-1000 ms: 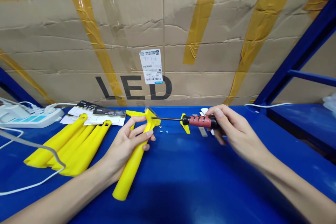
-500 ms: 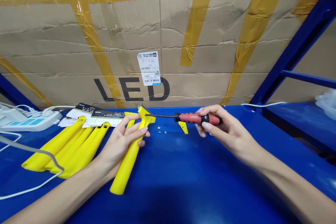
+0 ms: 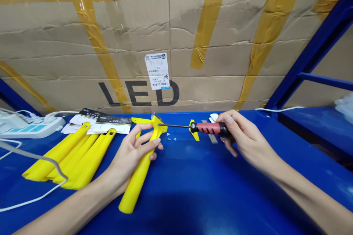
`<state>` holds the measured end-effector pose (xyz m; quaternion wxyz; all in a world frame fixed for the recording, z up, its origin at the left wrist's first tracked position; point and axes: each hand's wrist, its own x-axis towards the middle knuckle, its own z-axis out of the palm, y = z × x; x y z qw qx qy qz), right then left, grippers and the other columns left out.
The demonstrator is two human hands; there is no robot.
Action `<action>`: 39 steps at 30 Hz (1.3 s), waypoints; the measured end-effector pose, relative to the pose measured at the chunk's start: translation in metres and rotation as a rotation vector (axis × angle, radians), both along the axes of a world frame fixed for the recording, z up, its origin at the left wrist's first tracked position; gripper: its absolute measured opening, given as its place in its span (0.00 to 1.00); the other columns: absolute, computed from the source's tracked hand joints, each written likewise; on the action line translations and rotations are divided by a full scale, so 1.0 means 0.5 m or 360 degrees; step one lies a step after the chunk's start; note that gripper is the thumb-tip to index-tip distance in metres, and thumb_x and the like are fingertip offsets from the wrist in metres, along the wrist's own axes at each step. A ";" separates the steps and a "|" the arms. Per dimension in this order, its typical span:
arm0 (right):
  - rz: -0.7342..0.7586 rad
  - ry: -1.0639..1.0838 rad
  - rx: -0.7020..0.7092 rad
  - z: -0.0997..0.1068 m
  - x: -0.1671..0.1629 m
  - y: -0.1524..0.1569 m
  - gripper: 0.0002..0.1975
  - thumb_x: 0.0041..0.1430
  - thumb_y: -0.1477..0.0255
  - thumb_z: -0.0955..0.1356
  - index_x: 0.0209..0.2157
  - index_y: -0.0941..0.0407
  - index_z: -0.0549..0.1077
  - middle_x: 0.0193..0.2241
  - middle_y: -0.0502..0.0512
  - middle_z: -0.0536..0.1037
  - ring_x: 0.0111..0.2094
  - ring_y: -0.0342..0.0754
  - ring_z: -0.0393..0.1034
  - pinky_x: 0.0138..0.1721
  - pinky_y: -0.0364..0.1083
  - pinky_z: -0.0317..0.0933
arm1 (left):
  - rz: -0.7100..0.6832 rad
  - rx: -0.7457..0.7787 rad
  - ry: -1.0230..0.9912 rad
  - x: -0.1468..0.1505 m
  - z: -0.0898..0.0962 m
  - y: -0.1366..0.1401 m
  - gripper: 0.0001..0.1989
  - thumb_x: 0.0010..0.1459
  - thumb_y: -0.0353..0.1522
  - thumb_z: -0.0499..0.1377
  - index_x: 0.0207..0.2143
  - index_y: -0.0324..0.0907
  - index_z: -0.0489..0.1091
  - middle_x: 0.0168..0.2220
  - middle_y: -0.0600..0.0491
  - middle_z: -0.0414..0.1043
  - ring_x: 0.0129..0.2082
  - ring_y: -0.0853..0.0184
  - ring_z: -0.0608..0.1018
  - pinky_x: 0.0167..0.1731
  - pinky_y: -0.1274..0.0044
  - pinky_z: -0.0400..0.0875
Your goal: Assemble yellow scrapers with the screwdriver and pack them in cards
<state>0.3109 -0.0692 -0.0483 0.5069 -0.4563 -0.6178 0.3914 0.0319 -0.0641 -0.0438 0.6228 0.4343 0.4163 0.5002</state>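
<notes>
My left hand (image 3: 139,148) is wrapped round a yellow scraper (image 3: 134,185), whose handle slants down toward me and whose head points away. A thin blade edge shows at the head's far side. My right hand (image 3: 242,132) grips a red and black screwdriver (image 3: 208,128), held level. Its shaft (image 3: 178,126) reaches left to the scraper head, with the tip at the head's face; whether it sits in a screw I cannot tell. Several small screws (image 3: 168,138) lie on the blue surface just right of the head. Behind the screwdriver lies a flat yellow piece (image 3: 194,136).
Several yellow handles (image 3: 82,158) lie at left beside printed cards (image 3: 110,124). A white power strip (image 3: 35,126) and cables (image 3: 30,205) are further left. Near my right fingers are a grey metal strip (image 3: 213,138) and white pieces (image 3: 213,118). A taped cardboard box (image 3: 132,44) stands behind.
The scraper and my left hand have shifted slightly right and toward me. My right fingers have changed their hold, moving back on the screwdriver handle, which has turned. The grey strip now shows behind it.
</notes>
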 end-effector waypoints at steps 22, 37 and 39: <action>-0.0026 -0.0049 -0.0026 0.002 -0.001 -0.004 0.16 0.68 0.53 0.63 0.44 0.51 0.66 0.30 0.49 0.74 0.22 0.41 0.67 0.22 0.42 0.61 | 0.0018 -0.0007 0.0057 0.000 0.000 -0.006 0.26 0.48 0.31 0.73 0.45 0.46 0.63 0.29 0.54 0.77 0.23 0.74 0.72 0.23 0.84 0.66; 0.0192 0.0080 -0.0012 -0.006 -0.014 -0.008 0.13 0.64 0.61 0.70 0.47 0.49 0.68 0.33 0.50 0.76 0.29 0.43 0.71 0.33 0.44 0.68 | 0.0085 0.0052 0.0058 -0.005 0.006 0.001 0.26 0.47 0.31 0.73 0.44 0.47 0.63 0.29 0.55 0.77 0.21 0.73 0.73 0.21 0.83 0.66; 0.0079 0.0052 0.0000 -0.003 -0.017 -0.008 0.12 0.67 0.58 0.67 0.42 0.50 0.67 0.21 0.44 0.69 0.18 0.40 0.62 0.21 0.40 0.58 | 0.0073 0.0087 0.0103 -0.004 0.002 0.000 0.25 0.48 0.32 0.73 0.43 0.47 0.63 0.30 0.54 0.77 0.23 0.72 0.75 0.22 0.83 0.67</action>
